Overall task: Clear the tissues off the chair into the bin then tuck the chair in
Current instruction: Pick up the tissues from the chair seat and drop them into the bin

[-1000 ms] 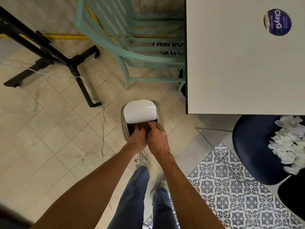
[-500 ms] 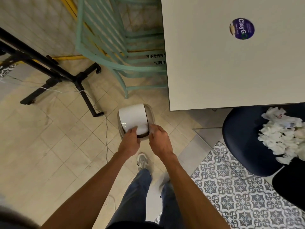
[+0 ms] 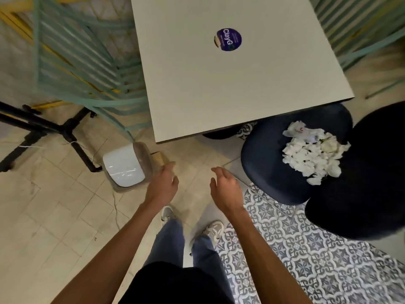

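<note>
Tissues in a loose white heap on the navy chair, toward the backrest side of the seat; well apart from both hands, off to the right and a little ahead of them; irregular in outline, no clear long axis to grasp along; far edge of the seat tucked partly under the corner of the table. Right hand nearer the heap; left hand nearer the bin, down on the floor close by on its left, white lid over the top. Both hands empty, held low over the tiles, palms down, fingers loosely curled and relaxed, touching nothing; forearms stretched forward side by side. Likely next: swing right toward the seat, right hand leading, and scoop a handful from above; a large pile yet to clear, chair not yet pushed in.
</note>
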A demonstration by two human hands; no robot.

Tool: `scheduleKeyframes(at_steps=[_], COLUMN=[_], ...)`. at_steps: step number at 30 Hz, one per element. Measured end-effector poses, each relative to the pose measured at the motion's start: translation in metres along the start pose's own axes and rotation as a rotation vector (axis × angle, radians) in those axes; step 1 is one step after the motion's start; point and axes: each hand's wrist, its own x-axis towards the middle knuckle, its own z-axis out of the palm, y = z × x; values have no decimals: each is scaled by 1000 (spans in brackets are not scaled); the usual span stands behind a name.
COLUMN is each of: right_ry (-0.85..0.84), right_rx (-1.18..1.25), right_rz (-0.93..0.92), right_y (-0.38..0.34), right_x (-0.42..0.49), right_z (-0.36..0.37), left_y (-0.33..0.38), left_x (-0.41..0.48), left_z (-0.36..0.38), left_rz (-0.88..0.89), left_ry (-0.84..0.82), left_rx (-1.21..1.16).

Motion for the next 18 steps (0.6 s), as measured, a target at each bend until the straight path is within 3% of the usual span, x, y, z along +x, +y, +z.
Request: scheduleKeyframes(at_steps=[18], right_ry=[200], right_rx=[135], right_rz=[573], right_y=[241], right_x=[21], right_z=[-110], left_y=[285], left_x=[101], left_z=[129], left_rz=[445], left_ry=[-284], left_rx=[113])
